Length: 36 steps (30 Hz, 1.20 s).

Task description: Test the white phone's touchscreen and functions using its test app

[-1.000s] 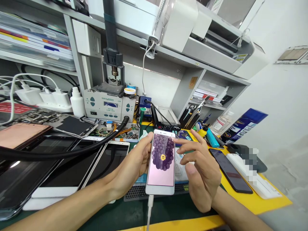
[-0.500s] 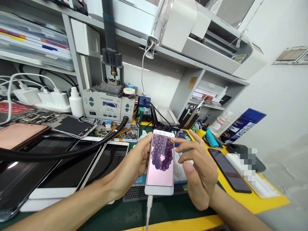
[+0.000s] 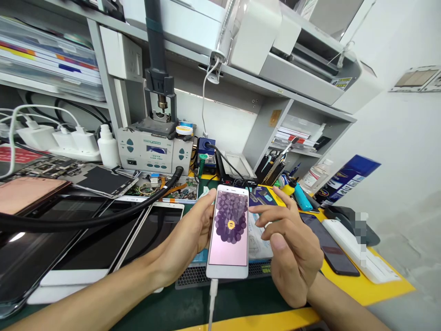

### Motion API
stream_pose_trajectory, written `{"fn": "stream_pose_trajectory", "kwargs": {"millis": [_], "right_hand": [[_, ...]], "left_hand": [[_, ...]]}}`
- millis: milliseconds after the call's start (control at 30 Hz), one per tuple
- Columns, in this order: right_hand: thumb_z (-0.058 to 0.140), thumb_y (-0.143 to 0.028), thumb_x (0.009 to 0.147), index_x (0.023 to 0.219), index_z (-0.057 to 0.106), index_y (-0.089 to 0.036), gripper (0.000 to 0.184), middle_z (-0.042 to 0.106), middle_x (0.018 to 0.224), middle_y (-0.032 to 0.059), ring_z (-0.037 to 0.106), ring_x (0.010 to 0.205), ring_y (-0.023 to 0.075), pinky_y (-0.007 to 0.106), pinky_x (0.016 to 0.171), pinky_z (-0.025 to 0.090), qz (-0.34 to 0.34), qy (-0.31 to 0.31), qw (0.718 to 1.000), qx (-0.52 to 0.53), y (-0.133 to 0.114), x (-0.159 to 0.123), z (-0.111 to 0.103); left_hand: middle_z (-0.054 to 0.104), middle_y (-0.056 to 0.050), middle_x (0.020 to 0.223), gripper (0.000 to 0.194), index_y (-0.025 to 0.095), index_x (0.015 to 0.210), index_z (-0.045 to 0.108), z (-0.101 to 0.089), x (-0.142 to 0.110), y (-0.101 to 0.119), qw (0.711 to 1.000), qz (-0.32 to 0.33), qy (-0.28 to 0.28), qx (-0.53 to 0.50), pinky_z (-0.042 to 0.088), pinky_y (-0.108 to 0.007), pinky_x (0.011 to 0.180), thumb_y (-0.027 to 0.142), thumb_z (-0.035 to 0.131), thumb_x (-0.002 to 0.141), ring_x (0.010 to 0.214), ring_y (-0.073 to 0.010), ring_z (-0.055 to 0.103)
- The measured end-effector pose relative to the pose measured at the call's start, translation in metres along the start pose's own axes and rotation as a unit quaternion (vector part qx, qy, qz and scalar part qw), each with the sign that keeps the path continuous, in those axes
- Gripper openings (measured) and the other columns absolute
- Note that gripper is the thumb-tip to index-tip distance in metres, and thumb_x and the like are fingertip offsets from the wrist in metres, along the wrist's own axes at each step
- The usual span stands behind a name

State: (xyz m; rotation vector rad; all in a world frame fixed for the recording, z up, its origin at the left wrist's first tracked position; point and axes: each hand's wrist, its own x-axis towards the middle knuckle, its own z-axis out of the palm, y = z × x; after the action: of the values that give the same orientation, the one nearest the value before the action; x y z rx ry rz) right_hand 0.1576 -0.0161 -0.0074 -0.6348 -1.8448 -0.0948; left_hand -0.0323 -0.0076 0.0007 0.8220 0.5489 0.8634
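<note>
Within left grip (image 3: 189, 236), white phone (image 3: 228, 232)

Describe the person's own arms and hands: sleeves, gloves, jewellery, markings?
Ungloved left hand and ungloved right hand; no sleeve, watch or bracelet shows on the bare left forearm or bare right forearm. No ring shows on the right fingers; left fingers partly hidden. No markings or attached cables visible.

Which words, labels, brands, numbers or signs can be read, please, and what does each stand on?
"QUICK": front of the grey box-shaped machine with a small display.
"LEAD FREE": just below, on the same machine.
All else is too small or blurred to read: the machine's green badge; print on the flat black box, clear plastic bottle and tall dark-blue container; the round yellow sign on the white rectangular phone.
</note>
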Motion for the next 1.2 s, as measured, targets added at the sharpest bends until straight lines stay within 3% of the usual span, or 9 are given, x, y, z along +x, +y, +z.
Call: {"fn": "stream_pose_trajectory", "kwargs": {"millis": [233, 467, 633, 800, 1033, 1200], "right_hand": [[0.046, -0.014, 0.080, 0.070, 0.055, -0.018, 0.014, 0.060, 0.071, -0.0006, 0.071, 0.082, 0.0207, 0.062, 0.111, 0.034, -0.012, -0.023, 0.999, 0.019, -0.0002, -0.0012, 0.0005], [0.046, -0.015, 0.081, 0.064, 0.054, -0.018, 0.020, 0.056, 0.065, -0.0012, 0.065, 0.066, 0.0165, 0.061, 0.106, 0.040, -0.002, 0.061, 0.997, 0.037, -0.0049, -0.0022, 0.0053], [0.046, -0.015, 0.080, 0.065, 0.055, -0.019, 0.018, 0.057, 0.065, -0.0015, 0.067, 0.070, 0.0180, 0.061, 0.107, 0.039, -0.003, 0.034, 0.999, 0.033, -0.0056, -0.0030, 0.0022], [0.046, -0.014, 0.077, 0.068, 0.055, -0.019, 0.014, 0.059, 0.068, -0.0010, 0.071, 0.081, 0.0219, 0.063, 0.109, 0.037, -0.024, -0.027, 0.999, 0.017, -0.0044, 0.0000, 0.0006], [0.045, -0.015, 0.080, 0.066, 0.055, -0.018, 0.017, 0.058, 0.067, -0.0006, 0.070, 0.076, 0.0206, 0.061, 0.109, 0.037, -0.002, 0.034, 0.999, 0.032, -0.0043, -0.0021, 0.0021], [0.046, -0.014, 0.079, 0.069, 0.055, -0.018, 0.014, 0.059, 0.068, -0.0009, 0.072, 0.082, 0.0221, 0.061, 0.109, 0.037, -0.021, -0.029, 0.999, 0.020, -0.0031, -0.0012, 0.0005]], "left_hand": [[0.075, -0.009, 0.106, 0.064, 0.017, 0.130, 0.061, 0.0016, -0.0009, 0.0002, 1.000, -0.001, -0.010, 0.009, 0.049, -0.035, 0.082, 0.063, 0.038, 0.093, 0.100, -0.0270, 0.067], [0.073, -0.009, 0.112, 0.064, 0.018, 0.134, 0.058, 0.0012, -0.0007, -0.0007, 1.000, 0.003, -0.016, 0.006, 0.049, -0.036, 0.085, 0.063, 0.037, 0.093, 0.105, -0.0277, 0.065], [0.073, -0.008, 0.113, 0.065, 0.018, 0.135, 0.056, 0.0015, -0.0005, 0.0010, 1.000, 0.001, 0.015, 0.015, 0.048, -0.035, 0.084, 0.063, 0.037, 0.093, 0.107, -0.0274, 0.064], [0.074, -0.009, 0.109, 0.064, 0.017, 0.134, 0.057, 0.0007, -0.0013, 0.0006, 1.000, 0.001, -0.006, 0.015, 0.048, -0.035, 0.083, 0.062, 0.037, 0.094, 0.105, -0.0277, 0.064], [0.074, -0.008, 0.110, 0.063, 0.019, 0.135, 0.056, 0.0031, -0.0005, 0.0013, 1.000, 0.002, 0.005, 0.016, 0.049, -0.035, 0.080, 0.062, 0.037, 0.094, 0.104, -0.0273, 0.065], [0.074, -0.009, 0.107, 0.065, 0.019, 0.136, 0.056, 0.0037, -0.0006, 0.0013, 1.000, -0.001, 0.010, 0.017, 0.049, -0.034, 0.078, 0.064, 0.040, 0.092, 0.101, -0.0277, 0.066]]}}
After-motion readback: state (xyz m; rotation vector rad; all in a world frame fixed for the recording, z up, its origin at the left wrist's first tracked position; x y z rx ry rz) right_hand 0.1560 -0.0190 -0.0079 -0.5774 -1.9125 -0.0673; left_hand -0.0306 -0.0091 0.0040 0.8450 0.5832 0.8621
